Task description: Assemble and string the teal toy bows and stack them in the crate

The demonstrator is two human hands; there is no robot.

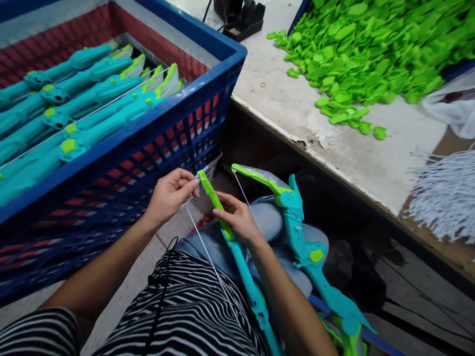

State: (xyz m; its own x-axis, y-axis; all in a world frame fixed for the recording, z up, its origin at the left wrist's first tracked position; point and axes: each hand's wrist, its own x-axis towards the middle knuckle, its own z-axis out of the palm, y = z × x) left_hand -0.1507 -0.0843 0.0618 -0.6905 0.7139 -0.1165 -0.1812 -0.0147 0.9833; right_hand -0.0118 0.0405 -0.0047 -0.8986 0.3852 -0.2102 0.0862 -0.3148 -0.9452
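Across my lap lies a teal toy bow (251, 285) with a bright green tip (210, 190). My right hand (239, 215) is closed around the green end, thumb on top. Close beside that tip, my left hand (171, 193) pinches the end of a white string (206, 245), which runs slack down toward my lap. Whether the string passes through the tip cannot be made out. To the right, a second teal bow part (298, 231) with a green and clear end rests against my knee, with a white string hanging from its tip.
On my left stands a blue crate (212, 44) with several finished-looking teal bows (92, 128). The white worktable (274, 89) holds a heap of green plastic pieces (367, 46), a bundle of white strings (455, 195) and a black device (244, 16). Its edge is chipped.
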